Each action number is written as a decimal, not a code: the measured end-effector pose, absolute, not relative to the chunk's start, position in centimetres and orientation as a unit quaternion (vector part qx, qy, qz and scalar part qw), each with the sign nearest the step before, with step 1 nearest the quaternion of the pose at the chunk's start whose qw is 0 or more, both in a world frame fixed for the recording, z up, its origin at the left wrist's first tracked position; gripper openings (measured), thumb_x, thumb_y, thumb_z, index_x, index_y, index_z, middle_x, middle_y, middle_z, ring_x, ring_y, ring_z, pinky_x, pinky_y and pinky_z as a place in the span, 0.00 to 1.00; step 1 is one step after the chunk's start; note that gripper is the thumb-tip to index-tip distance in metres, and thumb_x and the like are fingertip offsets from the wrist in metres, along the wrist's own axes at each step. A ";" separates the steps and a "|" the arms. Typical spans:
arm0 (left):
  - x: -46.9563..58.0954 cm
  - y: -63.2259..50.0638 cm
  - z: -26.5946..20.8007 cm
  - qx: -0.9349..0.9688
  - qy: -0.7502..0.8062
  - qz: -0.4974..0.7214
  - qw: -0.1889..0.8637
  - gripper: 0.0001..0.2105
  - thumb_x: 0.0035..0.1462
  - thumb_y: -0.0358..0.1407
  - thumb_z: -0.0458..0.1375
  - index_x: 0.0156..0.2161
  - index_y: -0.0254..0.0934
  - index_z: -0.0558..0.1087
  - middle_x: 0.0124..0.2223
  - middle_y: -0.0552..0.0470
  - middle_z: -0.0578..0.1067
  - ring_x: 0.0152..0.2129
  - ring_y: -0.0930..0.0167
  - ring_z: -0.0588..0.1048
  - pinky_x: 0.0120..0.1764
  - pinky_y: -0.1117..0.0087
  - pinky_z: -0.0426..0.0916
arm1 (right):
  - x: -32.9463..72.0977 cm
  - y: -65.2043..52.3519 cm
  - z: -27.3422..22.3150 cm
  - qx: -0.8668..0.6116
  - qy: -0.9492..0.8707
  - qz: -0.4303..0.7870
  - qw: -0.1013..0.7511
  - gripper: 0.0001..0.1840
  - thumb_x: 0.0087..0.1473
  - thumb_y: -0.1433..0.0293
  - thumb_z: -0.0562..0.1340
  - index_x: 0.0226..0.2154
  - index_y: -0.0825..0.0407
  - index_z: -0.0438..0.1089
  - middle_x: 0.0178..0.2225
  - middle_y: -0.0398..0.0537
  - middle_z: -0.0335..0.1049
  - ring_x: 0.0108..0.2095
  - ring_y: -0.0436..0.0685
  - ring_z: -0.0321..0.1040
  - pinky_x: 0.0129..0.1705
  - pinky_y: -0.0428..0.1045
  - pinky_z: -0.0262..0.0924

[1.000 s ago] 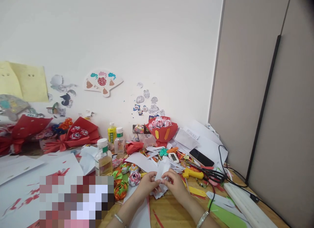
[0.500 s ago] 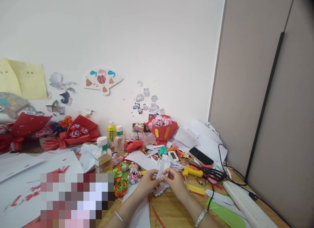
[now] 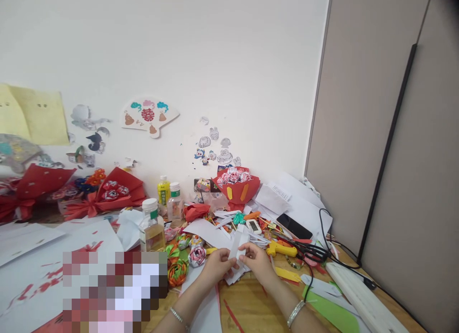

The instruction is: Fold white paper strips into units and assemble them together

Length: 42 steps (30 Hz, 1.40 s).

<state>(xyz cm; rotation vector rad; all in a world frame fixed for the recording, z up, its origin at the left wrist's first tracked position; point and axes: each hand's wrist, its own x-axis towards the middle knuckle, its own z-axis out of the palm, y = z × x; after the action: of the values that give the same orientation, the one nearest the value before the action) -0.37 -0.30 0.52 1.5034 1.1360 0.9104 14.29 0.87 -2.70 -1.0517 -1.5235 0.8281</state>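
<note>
This wooden tabletop [image 3: 253, 304] is a proper mess, with a red bouquet [image 3: 236, 193] sitting by the far edge. Then the left hand [image 3: 219, 267] and right hand [image 3: 257, 262], both pinching a little white paper slip [image 3: 236, 245], well in from the right edge.

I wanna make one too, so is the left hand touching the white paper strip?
Touching. The head view shows the left hand holding the white paper strip, its thumb against the lower end.
</note>
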 end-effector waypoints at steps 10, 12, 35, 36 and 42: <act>-0.1 0.0 0.1 0.671 0.470 0.354 0.452 0.10 0.40 0.40 0.54 0.22 0.33 0.66 0.19 0.55 0.70 0.13 0.77 0.64 0.17 0.76 0.58 | 14.1 0.7 -2.8 -0.435 -0.650 0.317 0.536 0.11 0.41 0.68 0.58 0.31 0.53 0.67 0.25 0.42 0.65 0.27 0.52 0.61 0.29 0.46 0.55; -0.1 0.0 0.2 0.674 0.472 0.353 0.446 0.10 0.40 0.40 0.54 0.21 0.33 0.66 0.18 0.56 0.70 0.13 0.77 0.64 0.18 0.77 0.58 | 14.1 0.6 -2.8 -0.440 -0.649 0.313 0.535 0.10 0.40 0.69 0.58 0.31 0.53 0.67 0.25 0.42 0.64 0.27 0.52 0.61 0.29 0.46 0.55; 0.0 -0.3 -0.2 0.742 0.467 0.347 0.334 0.11 0.48 0.37 0.47 0.26 0.33 0.68 0.23 0.51 0.73 0.19 0.71 0.69 0.23 0.75 0.60 | 13.7 0.3 -2.6 -0.469 -0.647 0.273 0.536 0.07 0.41 0.72 0.56 0.29 0.52 0.65 0.25 0.42 0.63 0.27 0.53 0.60 0.28 0.46 0.54; -0.1 -0.4 -0.1 0.753 0.471 0.344 0.302 0.11 0.48 0.37 0.47 0.26 0.34 0.68 0.24 0.51 0.73 0.20 0.71 0.69 0.24 0.74 0.60 | 13.7 0.3 -2.5 -0.467 -0.648 0.273 0.535 0.07 0.41 0.72 0.56 0.29 0.52 0.65 0.25 0.42 0.63 0.27 0.53 0.60 0.29 0.46 0.54; -1.4 -0.5 0.9 0.796 0.456 0.345 0.198 0.16 0.42 0.31 0.54 0.41 0.40 0.64 0.31 0.54 0.73 0.26 0.72 0.69 0.30 0.75 0.60 | 14.2 0.2 -1.7 -0.458 -0.657 0.279 0.530 0.08 0.42 0.73 0.55 0.29 0.52 0.64 0.26 0.42 0.64 0.28 0.53 0.60 0.30 0.46 0.55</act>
<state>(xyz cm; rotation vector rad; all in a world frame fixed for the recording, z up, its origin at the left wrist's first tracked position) -1.44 -0.49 0.89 2.2286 1.2762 0.9663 14.23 0.16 -1.68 -1.0935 -1.5686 0.6661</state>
